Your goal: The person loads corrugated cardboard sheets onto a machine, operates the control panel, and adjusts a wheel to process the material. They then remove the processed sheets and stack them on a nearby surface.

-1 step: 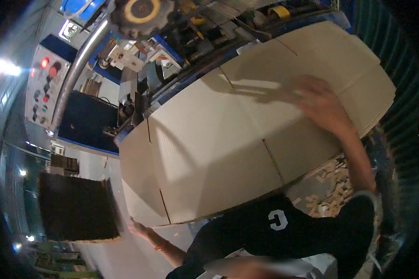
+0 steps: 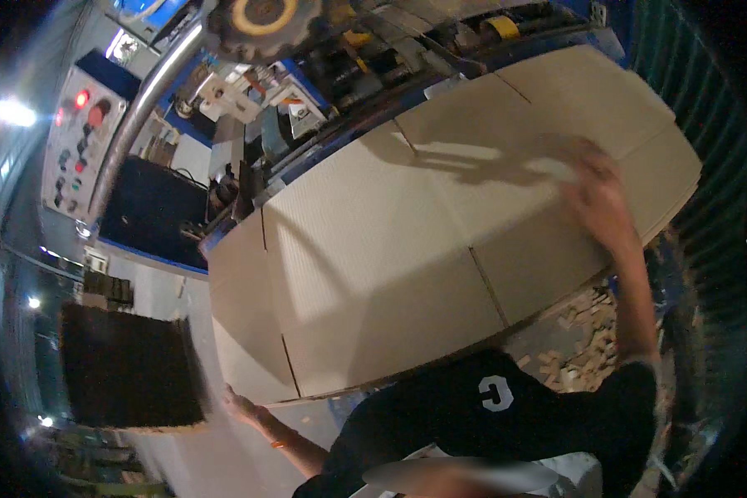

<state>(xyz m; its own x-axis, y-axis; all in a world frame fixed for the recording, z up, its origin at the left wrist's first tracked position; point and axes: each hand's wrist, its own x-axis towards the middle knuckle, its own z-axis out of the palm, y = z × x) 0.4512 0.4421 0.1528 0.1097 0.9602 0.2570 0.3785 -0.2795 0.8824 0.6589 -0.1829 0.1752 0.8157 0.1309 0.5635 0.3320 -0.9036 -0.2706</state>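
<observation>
A large flat cardboard sheet [image 2: 365, 241] with slots and crease lines stretches across the middle, its far edge against a machine. At its near left corner my left hand [image 2: 253, 412] grips the edge, an orange band round the wrist; the fingertips are partly hidden. My right hand [image 2: 599, 199] is over the right part of the sheet, blurred, with fingers stretched out and nothing visible in them. Its shadow falls on the board to the left. Whether the right palm touches the board I cannot tell.
A machine with rollers [image 2: 373, 62] and a dark toothed wheel [image 2: 261, 25] lies beyond the sheet. A control panel [image 2: 83, 149] and a curved metal pipe [image 2: 145, 100] stand at left. Below them is a dark brown stack [image 2: 133, 365]. Cardboard scraps [image 2: 585, 336] litter the near right.
My right hand has shifted a little to the right over the sheet. My left hand stays at the corner, and the whole view has moved slightly.
</observation>
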